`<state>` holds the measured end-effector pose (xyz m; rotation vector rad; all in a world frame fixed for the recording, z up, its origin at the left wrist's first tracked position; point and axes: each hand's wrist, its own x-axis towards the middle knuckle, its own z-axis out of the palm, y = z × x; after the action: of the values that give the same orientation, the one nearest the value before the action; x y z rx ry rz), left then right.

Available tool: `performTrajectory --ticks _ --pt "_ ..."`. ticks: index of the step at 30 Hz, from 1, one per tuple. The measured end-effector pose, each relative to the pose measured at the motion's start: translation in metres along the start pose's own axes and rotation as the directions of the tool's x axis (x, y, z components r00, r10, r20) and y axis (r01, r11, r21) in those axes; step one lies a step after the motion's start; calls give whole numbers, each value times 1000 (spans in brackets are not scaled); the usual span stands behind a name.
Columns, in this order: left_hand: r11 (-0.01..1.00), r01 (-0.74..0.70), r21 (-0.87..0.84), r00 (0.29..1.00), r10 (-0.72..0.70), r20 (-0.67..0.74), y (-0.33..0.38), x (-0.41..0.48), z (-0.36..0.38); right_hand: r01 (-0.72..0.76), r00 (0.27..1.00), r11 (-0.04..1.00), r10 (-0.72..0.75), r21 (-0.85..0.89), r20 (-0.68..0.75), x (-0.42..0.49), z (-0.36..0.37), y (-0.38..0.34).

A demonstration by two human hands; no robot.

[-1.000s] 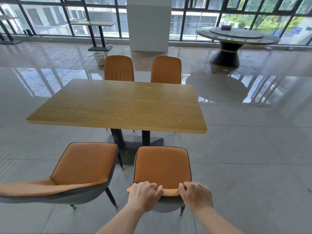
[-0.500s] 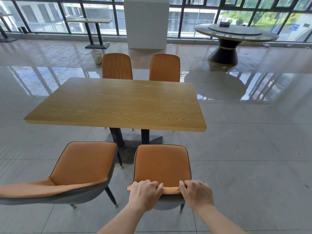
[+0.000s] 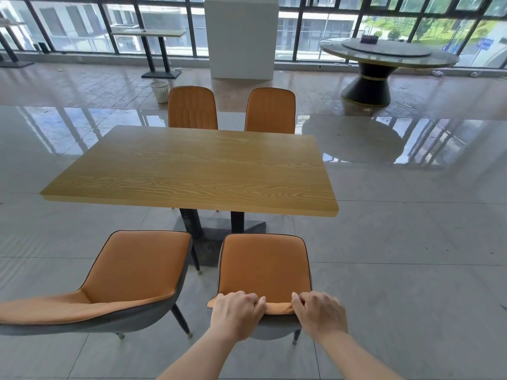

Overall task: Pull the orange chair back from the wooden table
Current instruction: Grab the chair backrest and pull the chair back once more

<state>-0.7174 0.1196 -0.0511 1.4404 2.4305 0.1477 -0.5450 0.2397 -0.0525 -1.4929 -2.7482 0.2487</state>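
An orange chair [image 3: 264,266] with a grey shell and dark legs stands directly in front of me, its seat fully clear of the wooden table [image 3: 192,168]. My left hand [image 3: 236,314] grips the left part of the chair's backrest top edge. My right hand [image 3: 319,315] grips the right part of the same edge. Both sets of fingers curl over the orange padding. A strip of grey floor shows between the seat's front edge and the table's near edge.
A second orange chair [image 3: 115,283] stands to the left, turned at an angle. Two more orange chairs [image 3: 192,108] stand at the table's far side. The table's black pedestal base [image 3: 216,237] lies just ahead. A round table [image 3: 384,58], a white pillar and a wastebasket [image 3: 159,91] stand further back.
The view has shifted slightly and the chair sits a little farther from the table's edge. Both hands keep the same grip on the backrest.
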Motion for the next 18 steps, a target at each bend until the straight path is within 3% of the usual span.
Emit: performTrajectory --ticks 4,9,18 --pt "999 12 -45 999 -10 51 0 0 -3 -14 1000 1000 14 4 11 -2 -1 -1" --pt "964 129 -231 948 -52 315 -10 14 -15 0 999 999 -2 35 52 -2 -7 -2" --pt "952 124 -280 944 -26 329 -20 11 -13 2 997 999 -4 34 77 -2 -7 -1"
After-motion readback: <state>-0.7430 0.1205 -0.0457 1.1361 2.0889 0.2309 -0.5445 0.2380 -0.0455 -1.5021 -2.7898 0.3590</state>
